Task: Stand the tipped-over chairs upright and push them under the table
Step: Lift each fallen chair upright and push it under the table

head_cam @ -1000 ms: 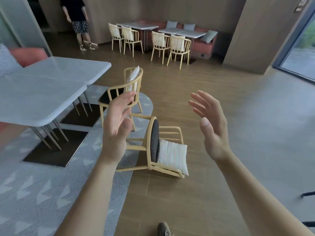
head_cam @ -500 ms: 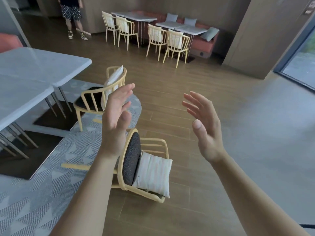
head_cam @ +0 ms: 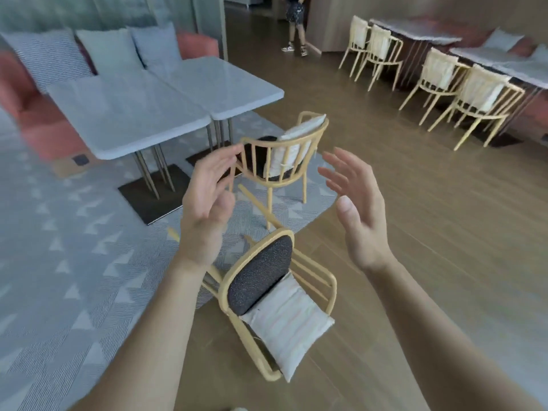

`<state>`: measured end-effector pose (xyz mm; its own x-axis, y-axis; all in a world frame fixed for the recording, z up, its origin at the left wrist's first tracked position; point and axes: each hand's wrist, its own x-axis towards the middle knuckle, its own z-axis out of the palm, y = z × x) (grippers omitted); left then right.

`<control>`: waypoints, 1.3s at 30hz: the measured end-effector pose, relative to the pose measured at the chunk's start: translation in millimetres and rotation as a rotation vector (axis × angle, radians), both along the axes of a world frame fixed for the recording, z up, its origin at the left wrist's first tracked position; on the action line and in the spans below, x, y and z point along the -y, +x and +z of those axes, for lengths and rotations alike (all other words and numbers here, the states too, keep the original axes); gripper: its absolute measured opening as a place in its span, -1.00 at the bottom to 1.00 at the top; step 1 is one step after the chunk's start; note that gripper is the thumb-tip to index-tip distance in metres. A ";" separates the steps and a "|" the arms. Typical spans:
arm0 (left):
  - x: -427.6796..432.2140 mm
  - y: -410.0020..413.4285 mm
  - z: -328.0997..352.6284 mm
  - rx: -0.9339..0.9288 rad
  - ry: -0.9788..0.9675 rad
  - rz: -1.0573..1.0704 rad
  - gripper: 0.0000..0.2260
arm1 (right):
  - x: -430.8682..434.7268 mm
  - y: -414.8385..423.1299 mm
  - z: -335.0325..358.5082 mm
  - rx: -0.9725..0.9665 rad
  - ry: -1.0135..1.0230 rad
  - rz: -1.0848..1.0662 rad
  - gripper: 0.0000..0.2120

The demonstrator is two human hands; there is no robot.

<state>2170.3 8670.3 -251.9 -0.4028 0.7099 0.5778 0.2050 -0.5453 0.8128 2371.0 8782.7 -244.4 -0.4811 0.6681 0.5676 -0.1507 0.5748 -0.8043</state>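
Observation:
A yellow-framed chair (head_cam: 261,280) with a dark seat pad and a white cushion lies tipped on its side on the floor, close in front of me. Behind it a second matching chair (head_cam: 281,155) stands upright at the edge of the rug, a short way out from the grey double table (head_cam: 148,102). My left hand (head_cam: 207,203) and my right hand (head_cam: 355,209) are raised above the fallen chair, palms facing each other, fingers spread. Neither hand touches anything.
A grey patterned rug (head_cam: 74,247) lies under the table, with a red sofa (head_cam: 35,114) and cushions behind it. Several matching chairs (head_cam: 468,96) stand at tables along the far right wall. A person (head_cam: 295,25) stands at the back. Bare wooden floor spreads to the right.
The view has swung left and come nearer, so the table and sofa now fill the upper left. Both hands stay raised and empty, slightly closer together.

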 end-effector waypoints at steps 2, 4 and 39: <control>-7.0 -1.1 -5.2 0.016 0.004 0.097 -0.38 | -21.5 -8.6 -5.0 0.000 0.005 0.086 -0.28; -19.5 -3.3 -15.9 0.025 0.023 0.185 -0.38 | -43.3 -18.6 -13.8 0.003 0.016 0.152 -0.31; -163.6 143.5 -683.9 0.398 -0.636 0.879 -0.22 | -304.0 -12.3 -694.5 0.523 -0.438 0.628 -0.35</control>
<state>2313.8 8834.0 -935.8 -0.9755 0.2112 -0.0623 -0.0216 0.1898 0.9816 2358.6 9086.7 -939.0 -0.9512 0.3016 -0.0655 0.1120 0.1396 -0.9838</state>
